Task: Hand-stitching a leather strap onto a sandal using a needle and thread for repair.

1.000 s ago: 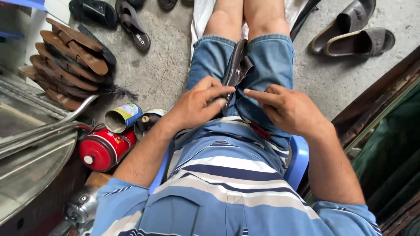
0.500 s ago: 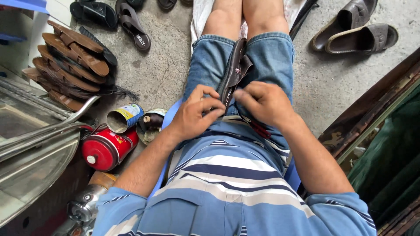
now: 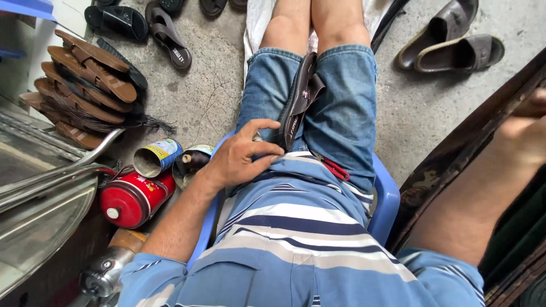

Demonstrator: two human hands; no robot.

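Right hand left the lap, left hand stayed by sandal.

Dark brown sandal (image 3: 300,99) lay between the thighs on denim shorts (image 3: 341,113). Left hand (image 3: 242,159), fingers loosely spread, touched its heel end at 6 o'clock, not gripping. Right hand (image 3: 526,128) had swung out to 3 o'clock; grip unclear. Two-handed work had paused.
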